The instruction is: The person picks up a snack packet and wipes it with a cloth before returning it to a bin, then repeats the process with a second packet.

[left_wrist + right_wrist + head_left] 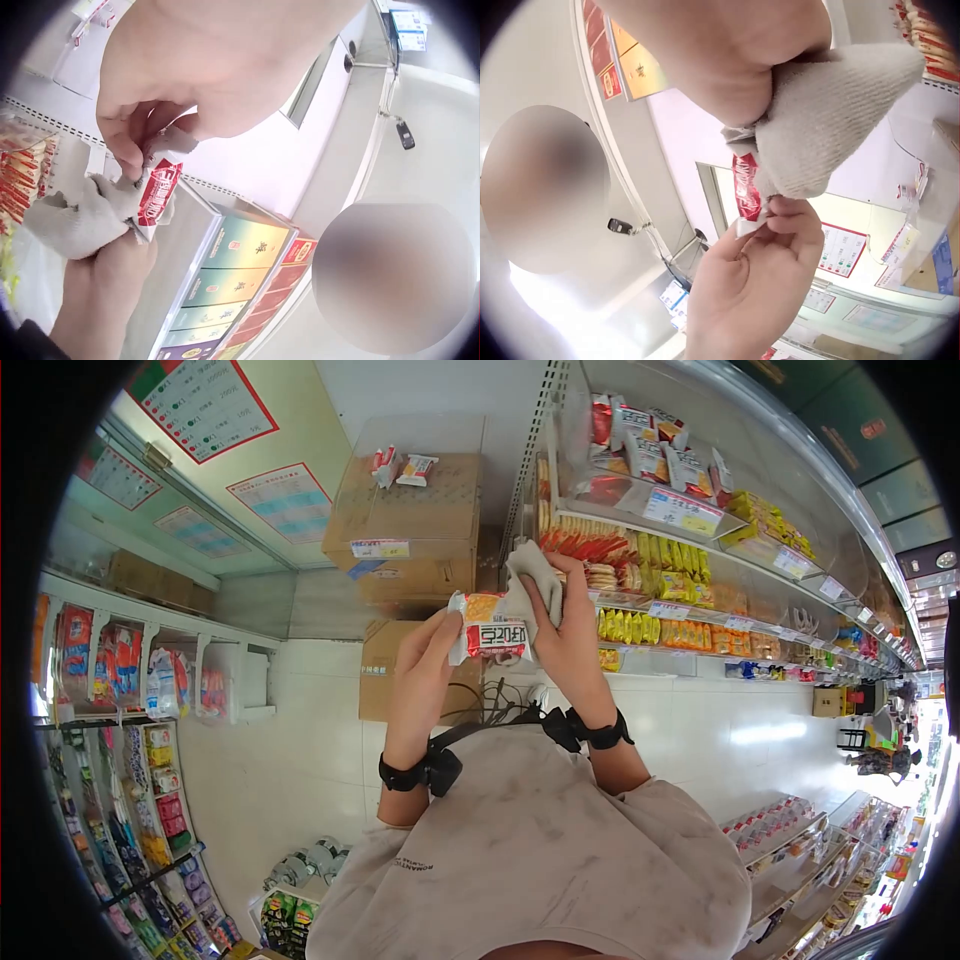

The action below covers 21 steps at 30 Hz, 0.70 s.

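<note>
A small snack packet (495,635) in red, white and yellow wrapping is held in front of the chest. My left hand (424,658) pinches one end of it between thumb and fingers. At the other end, my right hand (574,645) holds a grey-white knitted cloth (537,582), bunched against the wrapper. In the left wrist view the cloth (82,217) wraps over the right fingers and meets the packet (159,191). From the right wrist, the packet's red side (747,187) shows between the cloth (832,112) and the left fingertips. The right fingertips are partly hidden by cloth.
Shelves of wrapped snacks (680,575) stand to the right, with a clear bin of packets (650,455) on top. Ahead are stacked cardboard boxes (400,510) bearing two small packets (417,470). Hanging goods (120,665) line the left. Cables (495,705) lie near the lower box.
</note>
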### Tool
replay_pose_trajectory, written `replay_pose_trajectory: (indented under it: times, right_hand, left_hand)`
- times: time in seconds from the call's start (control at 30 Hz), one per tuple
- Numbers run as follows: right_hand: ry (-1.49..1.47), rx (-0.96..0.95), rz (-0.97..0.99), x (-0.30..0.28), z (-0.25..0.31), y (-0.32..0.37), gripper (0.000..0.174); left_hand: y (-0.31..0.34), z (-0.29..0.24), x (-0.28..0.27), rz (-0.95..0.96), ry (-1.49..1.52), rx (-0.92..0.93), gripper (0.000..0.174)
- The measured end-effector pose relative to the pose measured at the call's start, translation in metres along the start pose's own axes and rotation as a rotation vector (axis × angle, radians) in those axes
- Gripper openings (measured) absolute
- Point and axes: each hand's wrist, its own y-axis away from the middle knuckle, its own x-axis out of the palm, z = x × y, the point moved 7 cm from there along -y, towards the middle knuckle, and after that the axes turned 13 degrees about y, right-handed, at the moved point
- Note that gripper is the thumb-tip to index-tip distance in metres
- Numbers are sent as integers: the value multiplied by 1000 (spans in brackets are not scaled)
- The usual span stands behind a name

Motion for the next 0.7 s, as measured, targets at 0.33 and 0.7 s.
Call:
replay_pose_trajectory:
  times: [0.33, 0.7]
  right_hand:
    - [-234, 472, 245, -42, -48, 12, 57]
    - [109, -147, 65, -100, -56, 5, 25]
  left_hand:
    - [-12, 14, 84, 36, -754, 583, 25]
    - [-42, 59, 94, 59, -337, 258, 27]
